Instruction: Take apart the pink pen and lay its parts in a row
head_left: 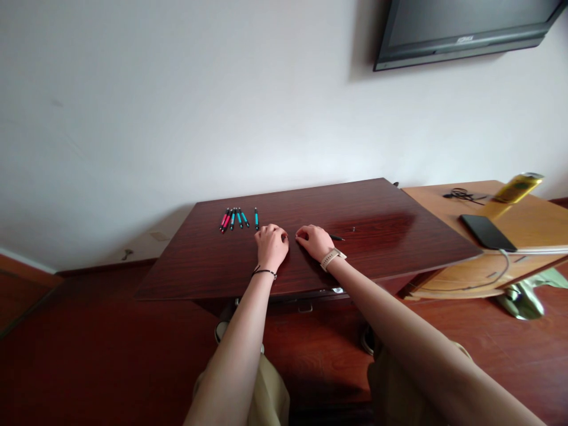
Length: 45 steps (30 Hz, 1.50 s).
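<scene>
My left hand (271, 244) rests on the dark wooden table (328, 207) with its fingers curled in. Facing it across a small gap, my right hand (314, 241) has thumb and fingertips brought together. Whatever either hand may hold is hidden or too small to make out. Beyond my left hand lie several pens with pink (225, 220) or teal (240, 219) barrels and black ends; one teal pen (256, 219) lies apart, closest to that hand. Beside my right wrist is a thin dark pen-like piece (337, 238), with a tiny metallic part (354, 228) farther right.
To the right stands a lighter wooden cabinet (545, 219) bearing a black phone (487, 232) with a white cable, a coiled black cord (461, 194) and a tilted yellow can (517, 188). A television (465, 35) hangs on the wall. A drawer handle (305, 308) shows below the table's front edge.
</scene>
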Each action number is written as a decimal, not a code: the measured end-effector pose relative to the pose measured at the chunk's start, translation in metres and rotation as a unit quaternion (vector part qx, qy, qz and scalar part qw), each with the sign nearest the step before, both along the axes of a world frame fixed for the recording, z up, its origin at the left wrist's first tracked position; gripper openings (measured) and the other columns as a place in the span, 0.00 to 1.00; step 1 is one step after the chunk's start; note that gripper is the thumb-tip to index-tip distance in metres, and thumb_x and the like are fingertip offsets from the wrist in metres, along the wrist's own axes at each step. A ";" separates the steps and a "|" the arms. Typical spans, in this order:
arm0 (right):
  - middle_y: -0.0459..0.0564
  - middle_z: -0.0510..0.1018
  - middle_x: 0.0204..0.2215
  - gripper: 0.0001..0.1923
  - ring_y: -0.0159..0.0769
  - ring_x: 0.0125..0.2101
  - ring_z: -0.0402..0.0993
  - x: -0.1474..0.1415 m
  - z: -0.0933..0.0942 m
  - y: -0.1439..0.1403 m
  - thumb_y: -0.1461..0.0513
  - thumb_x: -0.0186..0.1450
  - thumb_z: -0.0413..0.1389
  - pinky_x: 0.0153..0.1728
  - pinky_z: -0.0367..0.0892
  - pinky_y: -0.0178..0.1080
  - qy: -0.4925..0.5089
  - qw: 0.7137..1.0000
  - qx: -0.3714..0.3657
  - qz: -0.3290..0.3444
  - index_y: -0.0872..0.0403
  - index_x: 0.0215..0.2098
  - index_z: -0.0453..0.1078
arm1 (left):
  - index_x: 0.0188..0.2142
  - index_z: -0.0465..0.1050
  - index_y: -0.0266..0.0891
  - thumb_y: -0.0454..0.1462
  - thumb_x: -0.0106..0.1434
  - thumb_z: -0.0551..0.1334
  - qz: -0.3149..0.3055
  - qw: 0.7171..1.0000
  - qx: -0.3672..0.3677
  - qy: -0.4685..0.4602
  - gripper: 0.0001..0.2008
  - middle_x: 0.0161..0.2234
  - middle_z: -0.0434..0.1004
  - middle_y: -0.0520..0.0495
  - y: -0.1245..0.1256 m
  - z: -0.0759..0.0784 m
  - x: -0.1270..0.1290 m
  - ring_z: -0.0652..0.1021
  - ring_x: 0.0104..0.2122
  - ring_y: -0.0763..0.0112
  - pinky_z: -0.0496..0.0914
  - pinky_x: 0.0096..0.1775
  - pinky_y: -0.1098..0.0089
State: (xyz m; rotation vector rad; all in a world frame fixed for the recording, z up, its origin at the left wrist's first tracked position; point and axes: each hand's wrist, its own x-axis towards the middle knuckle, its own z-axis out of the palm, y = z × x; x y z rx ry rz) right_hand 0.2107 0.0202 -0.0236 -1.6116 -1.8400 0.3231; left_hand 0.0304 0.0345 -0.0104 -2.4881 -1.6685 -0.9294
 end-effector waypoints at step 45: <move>0.53 0.82 0.42 0.16 0.42 0.40 0.79 0.166 -0.001 -0.041 0.57 0.68 0.61 0.46 0.72 0.41 -0.067 0.992 0.018 -0.108 0.54 0.52 0.78 | 0.52 0.78 0.43 0.30 0.71 0.58 -0.061 0.997 0.004 0.039 0.15 0.51 0.75 0.41 -0.032 0.000 -0.058 0.78 0.50 0.58 0.75 0.56 0.58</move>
